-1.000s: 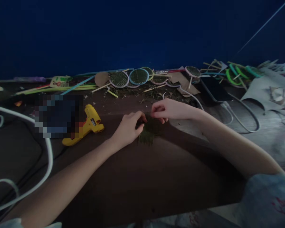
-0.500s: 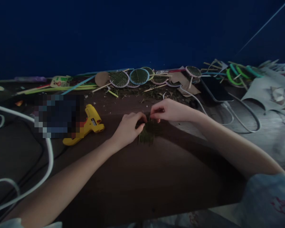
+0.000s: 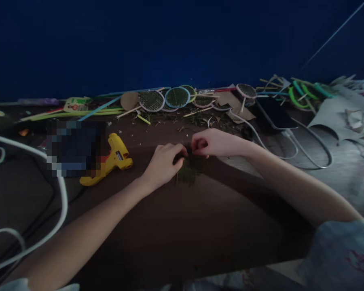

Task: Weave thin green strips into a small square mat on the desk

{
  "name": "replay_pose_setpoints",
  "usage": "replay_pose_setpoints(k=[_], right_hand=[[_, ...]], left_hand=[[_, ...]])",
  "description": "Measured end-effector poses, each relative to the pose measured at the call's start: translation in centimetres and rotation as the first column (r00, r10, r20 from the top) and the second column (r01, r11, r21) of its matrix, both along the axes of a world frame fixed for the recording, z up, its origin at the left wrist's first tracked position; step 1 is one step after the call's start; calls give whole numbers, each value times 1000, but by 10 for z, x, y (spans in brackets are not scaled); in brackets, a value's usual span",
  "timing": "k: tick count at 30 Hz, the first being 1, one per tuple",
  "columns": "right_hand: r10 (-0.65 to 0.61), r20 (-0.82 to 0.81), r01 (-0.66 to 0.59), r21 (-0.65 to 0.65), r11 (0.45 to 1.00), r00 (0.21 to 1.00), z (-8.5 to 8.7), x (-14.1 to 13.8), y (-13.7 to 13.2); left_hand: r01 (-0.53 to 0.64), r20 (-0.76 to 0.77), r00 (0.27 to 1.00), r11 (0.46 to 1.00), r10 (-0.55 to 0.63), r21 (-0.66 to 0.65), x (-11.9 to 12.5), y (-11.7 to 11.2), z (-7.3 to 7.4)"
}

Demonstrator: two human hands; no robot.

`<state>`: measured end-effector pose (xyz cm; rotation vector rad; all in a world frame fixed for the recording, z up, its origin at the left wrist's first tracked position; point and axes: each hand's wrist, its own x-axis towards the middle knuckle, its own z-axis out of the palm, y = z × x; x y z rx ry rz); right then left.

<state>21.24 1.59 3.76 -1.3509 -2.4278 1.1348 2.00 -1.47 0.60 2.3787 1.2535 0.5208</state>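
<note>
A small dark green patch of woven, leaf-like strips (image 3: 186, 174) lies on the brown table, its loose ends toward me. My left hand (image 3: 167, 162) is closed at the patch's upper left, thumb and fingertips pinching its edge. Close on the other side, my right hand (image 3: 211, 142) is closed, its fingers curled and pressed together above the patch's upper right. Whatever its fingertips hold is hidden or too small to make out. The two hands are nearly touching.
A yellow glue gun (image 3: 119, 155) lies left, beside a blurred-out dark object (image 3: 75, 147). Round woven discs with coloured rims (image 3: 177, 98) and green scraps line the back. At right are a phone (image 3: 274, 112) on a cable and cut paper (image 3: 336, 115). A white cable (image 3: 63, 202) curves at left.
My right hand has shifted slightly downward and its fingers have curled in more. The left hand stays in place on the woven strips.
</note>
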Motion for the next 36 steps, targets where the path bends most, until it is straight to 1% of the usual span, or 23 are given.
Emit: replay_pose_setpoints(k=[4, 6, 8, 11, 13, 15, 17, 21, 25, 28, 32, 36], right_hand=[[64, -151, -58, 46, 997, 986, 7, -4, -3], [93, -192, -79, 78, 994, 977, 9, -6, -5], [79, -195, -60, 104, 993, 978, 10, -7, -5], [45, -127, -29, 122, 992, 991, 8, -4, -2], [67, -56, -61, 99, 993, 996, 7, 0, 0], [104, 10, -104, 49, 993, 995, 6, 3, 2], [119, 52, -120, 19, 993, 992, 5, 4, 3], [115, 74, -117, 32, 993, 991, 4, 3, 3], [120, 73, -122, 18, 992, 990, 5, 4, 4], [153, 82, -158, 54, 986, 985, 5, 6, 5], [177, 138, -196, 136, 971, 975, 2, 7, 5], [212, 181, -252, 233, 939, 960, -1, 5, 5]], left_hand=[[14, -24, 1000, 1000, -13, 24, 0, 1, 0], [17, -36, 999, 1000, -16, 25, 1, 1, 0], [15, -25, 1000, 1000, -14, 12, 1, 1, 1], [1, -1, 1000, 1000, -1, -19, 0, 1, 1], [-10, -2, 1000, 1000, 10, -24, 0, 0, 0], [-17, -4, 1000, 1000, 17, -21, 0, -1, 1], [-28, -5, 1000, 999, 28, -17, 0, -1, 1], [-37, 5, 999, 999, 37, -34, 0, -2, 3], [-32, 12, 999, 999, 33, -34, 0, -1, 2], [-19, 30, 999, 999, 20, -47, 0, 0, 1], [-18, 48, 999, 999, 20, -47, -1, 1, 0], [-20, 32, 999, 999, 21, -30, -1, 2, 0]])
